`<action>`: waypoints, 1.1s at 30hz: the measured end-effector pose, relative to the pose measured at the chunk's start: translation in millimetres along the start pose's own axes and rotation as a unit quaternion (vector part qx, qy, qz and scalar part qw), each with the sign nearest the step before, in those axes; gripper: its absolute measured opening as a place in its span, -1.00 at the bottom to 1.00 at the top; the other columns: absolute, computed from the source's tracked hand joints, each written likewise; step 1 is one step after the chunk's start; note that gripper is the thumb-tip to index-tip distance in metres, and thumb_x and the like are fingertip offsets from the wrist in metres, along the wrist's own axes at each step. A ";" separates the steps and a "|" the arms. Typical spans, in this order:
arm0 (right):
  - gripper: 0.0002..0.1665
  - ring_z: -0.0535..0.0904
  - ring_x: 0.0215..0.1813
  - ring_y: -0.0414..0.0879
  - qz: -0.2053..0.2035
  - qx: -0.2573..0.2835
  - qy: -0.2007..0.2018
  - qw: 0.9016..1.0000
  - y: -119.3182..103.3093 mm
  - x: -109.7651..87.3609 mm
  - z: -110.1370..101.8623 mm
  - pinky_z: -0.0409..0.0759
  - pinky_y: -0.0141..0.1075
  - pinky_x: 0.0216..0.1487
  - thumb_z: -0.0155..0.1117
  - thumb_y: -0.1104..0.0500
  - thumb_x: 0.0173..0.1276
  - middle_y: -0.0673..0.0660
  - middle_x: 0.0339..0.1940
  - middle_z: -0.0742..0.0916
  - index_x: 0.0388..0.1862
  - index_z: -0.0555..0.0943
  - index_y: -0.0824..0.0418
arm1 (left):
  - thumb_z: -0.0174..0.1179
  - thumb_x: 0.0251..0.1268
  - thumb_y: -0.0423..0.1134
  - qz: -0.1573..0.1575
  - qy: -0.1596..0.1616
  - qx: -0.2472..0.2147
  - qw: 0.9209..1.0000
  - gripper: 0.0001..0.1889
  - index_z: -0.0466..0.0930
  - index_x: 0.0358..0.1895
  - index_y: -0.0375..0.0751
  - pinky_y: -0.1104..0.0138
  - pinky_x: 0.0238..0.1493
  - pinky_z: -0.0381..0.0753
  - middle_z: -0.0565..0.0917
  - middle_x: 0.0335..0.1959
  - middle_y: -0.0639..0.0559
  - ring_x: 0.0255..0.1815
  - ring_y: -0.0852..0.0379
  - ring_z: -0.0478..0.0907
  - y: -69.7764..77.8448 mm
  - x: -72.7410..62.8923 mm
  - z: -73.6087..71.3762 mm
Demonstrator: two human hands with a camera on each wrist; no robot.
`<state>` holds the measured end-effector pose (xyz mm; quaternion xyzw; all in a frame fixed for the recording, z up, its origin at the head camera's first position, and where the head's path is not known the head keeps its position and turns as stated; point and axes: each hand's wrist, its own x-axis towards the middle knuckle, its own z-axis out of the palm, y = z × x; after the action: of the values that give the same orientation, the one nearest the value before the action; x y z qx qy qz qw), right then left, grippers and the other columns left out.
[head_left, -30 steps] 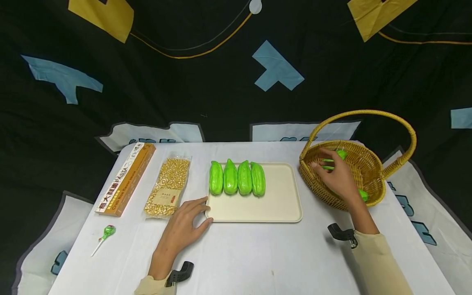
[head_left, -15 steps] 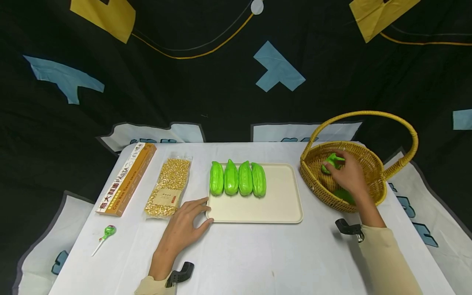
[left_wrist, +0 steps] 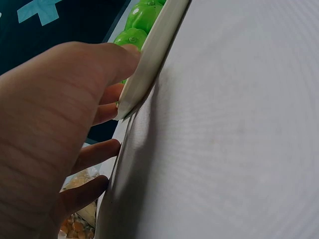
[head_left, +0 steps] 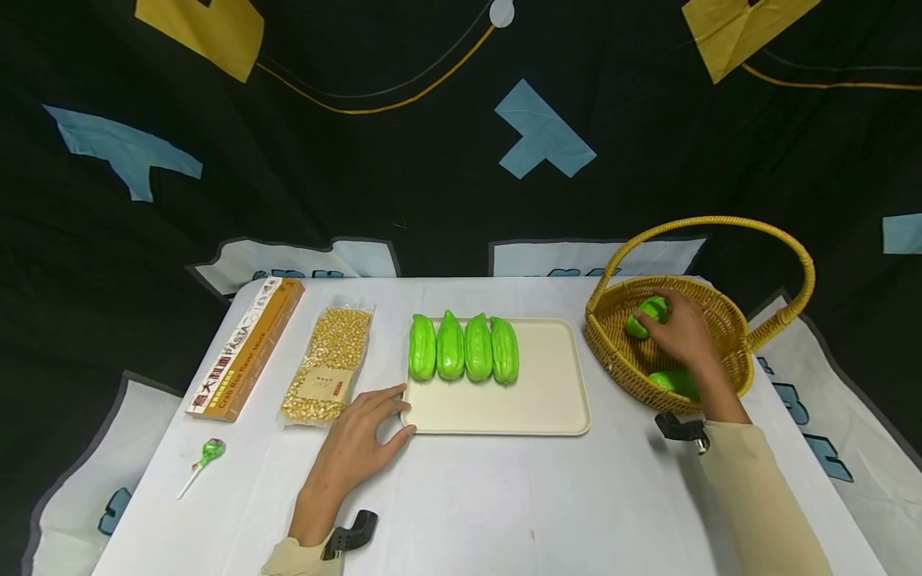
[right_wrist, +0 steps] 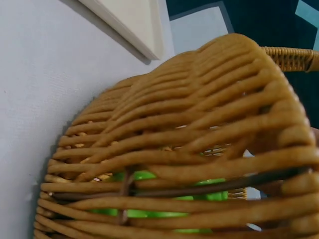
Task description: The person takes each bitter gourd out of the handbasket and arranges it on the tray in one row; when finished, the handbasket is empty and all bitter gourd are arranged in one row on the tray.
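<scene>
Four-sided and cream-coloured, a tray [head_left: 547,400] bears a row of several glossy green bitter melons [head_left: 450,352] on its left half. My left hand [head_left: 358,440] touches the tray's left edge near the front corner, fingers spread. In the left wrist view the thumb [left_wrist: 130,57] lies at the tray's rim. My right hand [head_left: 680,328] reaches into the wicker basket [head_left: 619,364], and its thumb and fingers pinch a green bitter melon [head_left: 637,324]. Another green bitter melon [head_left: 675,382] lies in the basket below the wrist. Through the weave in the right wrist view, green shows; the fingers are mostly hidden.
The basket's tall handle [head_left: 709,220] arches over the right hand. On the left are a pasta box [head_left: 248,352], a bag of corn kernels [head_left: 327,364] and a green lollipop [head_left: 211,450]. A dark patterned cloth [head_left: 432,200] hangs behind the white table [head_left: 504,504].
My right hand has shifted slightly right within the basket and taken hold of a bitter melon, which has turned in its fingers. The left hand and the tray have stayed put.
</scene>
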<state>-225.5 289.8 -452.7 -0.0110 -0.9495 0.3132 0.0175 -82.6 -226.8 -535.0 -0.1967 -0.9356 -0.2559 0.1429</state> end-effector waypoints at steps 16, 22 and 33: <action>-0.12 0.28 0.46 0.57 0.070 -0.006 -0.005 0.998 13.2 15.5 4.0 0.43 0.43 0.40 0.21 -0.07 0.64 0.69 0.54 0.22 0.63 0.22 0.49 | 0.58 0.27 -0.03 0.000 0.004 0.002 1.000 -0.63 0.81 0.04 -0.10 -0.05 0.37 0.66 0.69 0.38 -0.07 0.32 -0.14 0.65 -1.8 0.0 1.3; -0.11 0.35 0.33 0.49 0.077 -0.005 -0.017 0.997 15.6 15.6 6.3 0.51 0.39 0.26 0.19 -0.24 0.62 0.66 0.50 0.22 0.56 0.32 0.41 | 0.57 0.27 -0.03 -0.001 0.002 -0.001 1.000 -0.64 0.81 0.04 -0.10 -0.04 0.39 0.64 0.69 0.38 -0.06 0.33 -0.12 0.64 -2.5 -0.8 1.8; -0.14 0.16 0.56 0.58 0.051 -0.011 -0.012 0.999 12.9 15.5 9.5 0.37 0.47 0.43 0.34 -0.07 0.57 0.70 0.52 0.26 0.54 0.31 0.49 | 0.57 0.29 -0.04 0.005 0.003 -0.006 1.000 -0.65 0.81 0.04 -0.10 -0.03 0.38 0.64 0.69 0.38 -0.06 0.33 -0.12 0.64 -2.8 -0.3 1.8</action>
<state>-241.3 295.0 -467.7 -0.0564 -0.9511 0.3036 -0.0098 -83.9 -228.2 -537.8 -0.2018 -0.9324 -0.2618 0.1463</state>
